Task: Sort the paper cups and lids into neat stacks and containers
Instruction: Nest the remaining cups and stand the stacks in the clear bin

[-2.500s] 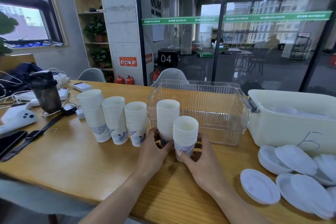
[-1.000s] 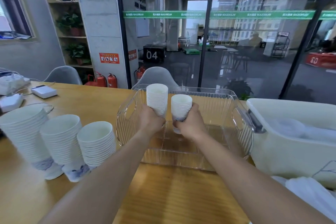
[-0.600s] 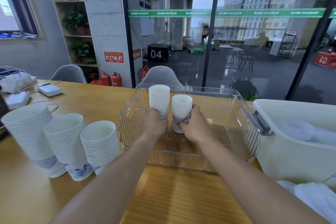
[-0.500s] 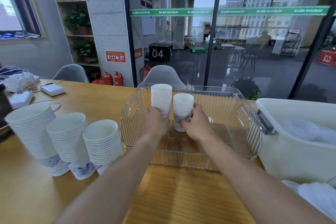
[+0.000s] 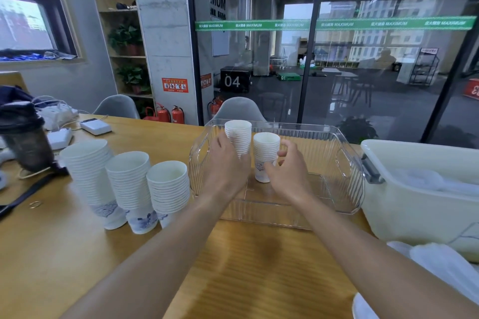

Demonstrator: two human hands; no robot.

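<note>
**Cup stacks in clear bin**

The left hand (image 5: 228, 166) grasps the taller cup stack (image 5: 238, 137); its base is hidden behind the hand. The right hand (image 5: 287, 171), fingers loosely curved, has let go of the shorter cup stack (image 5: 265, 155), which stands on the floor of the clear bin (image 5: 344, 163). Three more stacks (image 5: 129, 184) stand left on the table (image 5: 259, 267). The glass wall (image 5: 337, 59) reads "MAXIMUM" and "04".

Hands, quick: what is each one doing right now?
Left hand: grips the taller cup stack.
Right hand: fingers loosely curled beside the shorter cup stack, apparently not gripping it.
</note>
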